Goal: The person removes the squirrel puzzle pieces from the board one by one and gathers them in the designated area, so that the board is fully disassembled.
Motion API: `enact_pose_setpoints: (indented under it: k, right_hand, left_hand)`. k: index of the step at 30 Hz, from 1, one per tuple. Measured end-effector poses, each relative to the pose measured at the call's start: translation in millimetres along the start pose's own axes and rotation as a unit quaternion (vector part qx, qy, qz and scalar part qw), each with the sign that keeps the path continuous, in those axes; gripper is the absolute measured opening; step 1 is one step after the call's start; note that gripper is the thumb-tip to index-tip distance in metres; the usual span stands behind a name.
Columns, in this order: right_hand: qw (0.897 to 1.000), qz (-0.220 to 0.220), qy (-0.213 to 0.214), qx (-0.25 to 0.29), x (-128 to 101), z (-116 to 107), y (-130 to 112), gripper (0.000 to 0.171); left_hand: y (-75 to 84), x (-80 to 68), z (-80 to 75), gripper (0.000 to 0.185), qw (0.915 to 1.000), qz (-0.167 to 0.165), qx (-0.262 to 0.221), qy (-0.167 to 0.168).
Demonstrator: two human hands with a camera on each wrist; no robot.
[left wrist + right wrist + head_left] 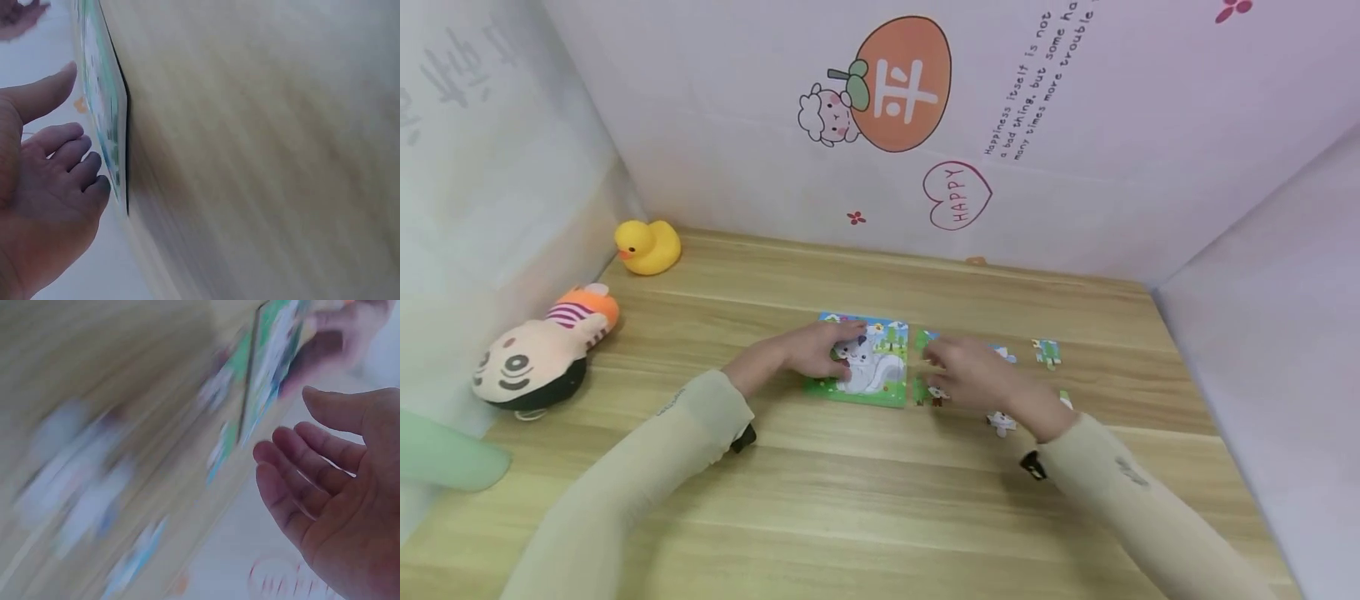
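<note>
My left hand lies flat, fingers loose, on the near-left corner of the puzzle board, pinning it to the wooden surface. My right hand hovers just beside the board's right edge, fingers relaxed and holding nothing, over a few loose pieces scattered beneath and beyond it. The board looks thin, stiff and light, like printed card, so I judge it will slide easily unless I press on it; lifting it is best done by an edge, pinched between thumb and fingers. The pieces are small and flat, probably easiest to nip at their rims. The picture shows a white cartoon animal on green grass under blue sky, though the wrist views are blurred, so I may be misreading details. Well beyond my left hand sit a rubber duck and a plush doll.
</note>
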State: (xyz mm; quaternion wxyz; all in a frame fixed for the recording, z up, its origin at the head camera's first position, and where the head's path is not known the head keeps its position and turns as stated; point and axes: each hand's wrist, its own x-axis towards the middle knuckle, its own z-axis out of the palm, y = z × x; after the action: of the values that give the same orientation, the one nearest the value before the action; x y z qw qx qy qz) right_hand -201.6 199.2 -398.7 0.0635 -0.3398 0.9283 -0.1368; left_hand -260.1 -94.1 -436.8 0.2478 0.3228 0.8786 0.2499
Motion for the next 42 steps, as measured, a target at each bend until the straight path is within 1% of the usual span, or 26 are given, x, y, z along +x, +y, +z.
enact_pose_setpoints:
  k: [2, 4, 7, 10, 12, 15, 18, 23, 27, 33, 36, 42]
  right_hand:
    - [1.0, -0.005, -0.01, -0.009, 17, 7, -12, 0.038]
    - [1.0, 0.001, -0.026, -0.016, 30, 13, -23, 0.046]
    - [0.998, 0.011, -0.053, -0.024, 44, 23, -35, 0.054]
    - [0.997, 0.003, -0.07, -0.04, 55, 35, -45, 0.058]
    - [0.996, -0.001, -0.07, -0.059, 61, 42, -50, 0.061]
    - [0.993, 0.008, -0.061, -0.096, 65, 52, -57, 0.064]
    - [0.992, 0.015, -0.05, -0.112, 69, 58, -60, 0.06]
    - [0.995, 0.013, -0.034, -0.088, 72, 61, -61, 0.047]
    - [0.997, 0.013, -0.027, -0.067, 73, 62, -61, 0.044]
    - [0.999, 0.019, -0.021, -0.04, 74, 65, -60, 0.045]
    - [0.999, 0.016, -0.021, -0.027, 75, 65, -58, 0.046]
    - [0.999, 0.018, -0.035, 0.0, 77, 64, -54, 0.055]
  left_hand:
    - [-1.0, -1.8, -1.5, 0.08, 0.9999, 0.005, -0.002, 0.008]
    - [-2.0, -4.3, -3.1, 0.082, 0.9998, 0.009, 0.007, 0.013]
    - [-4.7, -8.9, -5.4, 0.087, 0.9997, 0.005, 0.021, 0.014]
    - [-9.1, -13.1, -6.8, 0.088, 0.9995, -0.003, 0.028, 0.014]
    - [-11.7, -15.3, -7.6, 0.088, 0.9995, -0.01, 0.028, 0.014]
    - [-13.8, -15.7, -6.7, 0.088, 0.9993, -0.015, 0.032, 0.012]
    - [-13.8, -14.6, -6.0, 0.088, 0.9988, -0.019, 0.043, 0.011]
    - [-12.2, -13.7, -5.4, 0.088, 0.9977, -0.031, 0.06, 0.007]
    - [-11.2, -13.8, -5.6, 0.088, 0.9961, -0.042, 0.078, 0.004]
    - [-7.5, -12.0, -5.6, 0.087, 0.9926, -0.055, 0.108, -0.003]
    - [-5.0, -12.0, -6.2, 0.087, 0.992, -0.061, 0.11, -0.007]
    - [-3.4, -12.2, -7.3, 0.086, 0.9922, -0.065, 0.105, -0.015]
